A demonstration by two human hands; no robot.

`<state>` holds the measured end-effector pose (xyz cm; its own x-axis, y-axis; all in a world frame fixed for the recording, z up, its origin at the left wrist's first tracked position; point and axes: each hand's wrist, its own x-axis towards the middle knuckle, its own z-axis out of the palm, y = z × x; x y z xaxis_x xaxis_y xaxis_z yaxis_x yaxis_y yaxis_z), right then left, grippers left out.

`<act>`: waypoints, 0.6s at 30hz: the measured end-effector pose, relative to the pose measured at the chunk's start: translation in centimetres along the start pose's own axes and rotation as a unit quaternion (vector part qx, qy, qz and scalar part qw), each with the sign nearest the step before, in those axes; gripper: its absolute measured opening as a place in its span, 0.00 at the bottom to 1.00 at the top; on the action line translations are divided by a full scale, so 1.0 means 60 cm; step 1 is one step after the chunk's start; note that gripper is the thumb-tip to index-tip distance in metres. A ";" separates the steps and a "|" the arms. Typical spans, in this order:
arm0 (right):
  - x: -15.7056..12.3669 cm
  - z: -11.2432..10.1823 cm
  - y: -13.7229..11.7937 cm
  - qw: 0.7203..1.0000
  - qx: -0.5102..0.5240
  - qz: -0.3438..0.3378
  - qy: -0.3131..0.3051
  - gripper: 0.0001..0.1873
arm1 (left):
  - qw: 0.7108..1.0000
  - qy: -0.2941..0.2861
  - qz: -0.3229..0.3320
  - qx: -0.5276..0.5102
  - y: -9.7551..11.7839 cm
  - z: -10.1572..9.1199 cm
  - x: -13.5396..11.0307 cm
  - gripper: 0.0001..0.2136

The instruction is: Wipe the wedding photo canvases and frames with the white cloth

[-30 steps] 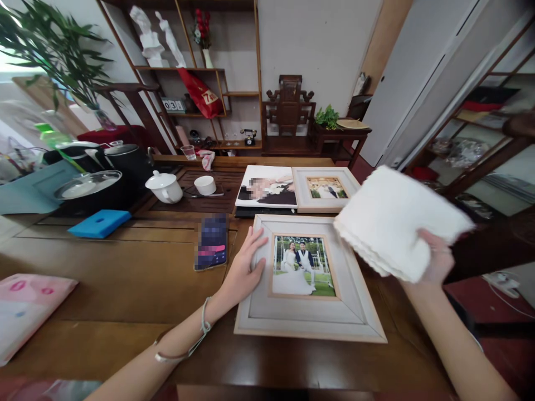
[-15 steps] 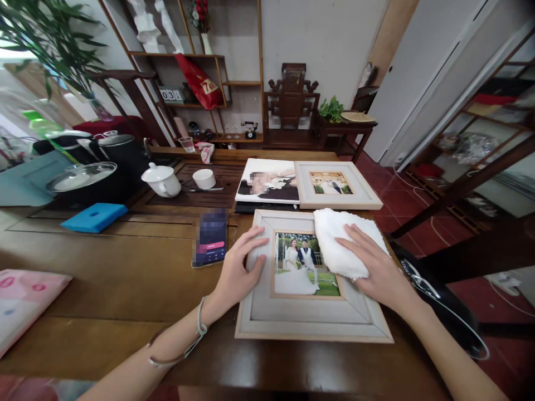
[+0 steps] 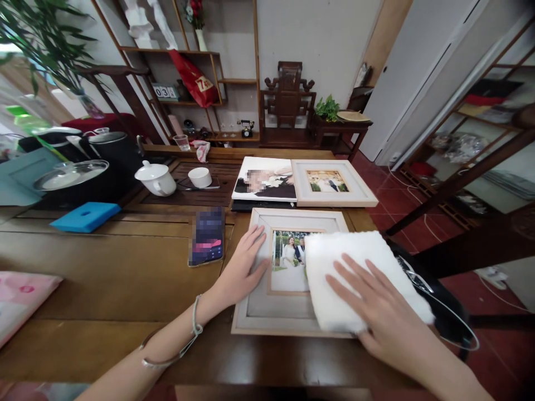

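A picture frame (image 3: 271,323) with a pale wide border and a wedding photo lies flat on the wooden table in front of me. My left hand (image 3: 246,270) rests open on its left border, fingers stretched out. Over the right part of the frame, my right hand (image 3: 376,303) has hold of a white cloth (image 3: 338,250). Its fingers spread across the top of the cloth, and the thumb is at the near edge. The cloth hides the right side of the photo and hangs past the frame's right edge.
Behind the frame lie a photo panel (image 3: 265,167) and a second framed picture (image 3: 363,189). A phone (image 3: 207,236) is left of my left hand. Farther left are a blue sponge-like block (image 3: 86,216), a lidded white cup (image 3: 155,179), a small bowl (image 3: 199,177) and a pink packet (image 3: 27,301).
My right hand and the cloth have moved down toward me, from the frame's upper right corner to its lower right. The cloth covers more of the photo. My left hand stays on the border.
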<state>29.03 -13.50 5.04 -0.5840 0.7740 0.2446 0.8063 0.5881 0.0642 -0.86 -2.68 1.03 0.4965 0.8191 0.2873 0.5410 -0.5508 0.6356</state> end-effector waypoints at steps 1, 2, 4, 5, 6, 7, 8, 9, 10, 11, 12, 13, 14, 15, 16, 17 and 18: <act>-0.013 -0.008 -0.014 1.000 0.003 -0.015 -0.002 0.49 | 1.000 -0.003 0.000 0.004 0.001 0.000 0.000 0.26; -0.024 -0.014 -0.024 1.000 0.007 -0.027 -0.003 0.51 | 1.000 -0.004 0.001 0.007 0.002 0.000 0.001 0.26; -0.035 -0.017 -0.031 0.999 0.018 -0.033 0.001 0.52 | 1.000 -0.005 0.005 0.015 0.003 -0.001 0.001 0.27; -0.035 -0.014 -0.028 0.999 0.022 -0.023 0.004 0.52 | 1.000 -0.005 0.008 0.018 0.003 -0.001 0.000 0.27; -0.030 -0.008 -0.021 1.000 0.024 -0.007 0.008 0.51 | 1.000 -0.005 0.011 0.020 0.003 -0.001 0.000 0.27; -0.021 -0.001 -0.011 1.000 0.026 0.010 0.011 0.50 | 1.000 -0.005 0.016 0.021 0.003 -0.002 0.000 0.28; -0.009 0.008 0.003 0.999 0.030 0.027 0.014 0.49 | 1.000 -0.006 0.020 0.022 0.003 -0.002 0.000 0.28; 0.006 0.017 0.017 0.998 0.034 0.044 0.015 0.47 | 0.999 -0.006 0.022 0.022 0.003 -0.002 0.000 0.28; 0.024 0.025 0.032 0.997 0.038 0.060 0.015 0.46 | 0.999 -0.008 0.023 0.023 0.003 -0.002 0.000 0.28; 0.043 0.031 0.047 0.996 0.042 0.076 0.016 0.44 | 0.999 -0.010 0.022 0.025 0.004 -0.003 0.000 0.28; 0.063 0.036 0.060 0.995 0.044 0.093 0.019 0.43 | 0.999 -0.013 0.019 0.026 0.004 -0.003 0.001 0.28; 0.083 0.040 0.071 0.993 0.042 0.110 0.024 0.41 | 0.999 -0.016 0.015 0.028 0.005 -0.003 0.001 0.28; 0.102 0.043 0.079 0.991 0.037 0.124 0.029 0.39 | 0.999 -0.017 0.010 0.029 0.005 -0.003 0.001 0.28; 0.118 0.046 0.084 0.990 0.029 0.133 0.031 0.38 | 0.999 -0.017 0.005 0.028 0.005 -0.003 0.001 0.28; 0.130 0.048 0.085 0.990 0.020 0.139 0.028 0.38 | 1.000 -0.015 0.002 0.026 0.005 -0.003 0.001 0.28; 0.139 0.049 0.082 0.990 0.011 0.140 0.019 0.38 | 1.000 -0.011 0.000 0.022 0.005 -0.002 0.001 0.28; 0.142 0.050 0.075 0.991 0.003 0.136 0.005 0.39 | 1.000 -0.007 0.000 0.018 0.005 -0.002 0.001 0.28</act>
<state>27.40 -3.58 4.53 -0.3441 0.9018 0.2613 0.9331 0.3595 -0.0120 -0.74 -2.80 1.32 0.5069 0.8163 0.2770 0.5651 -0.5573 0.6083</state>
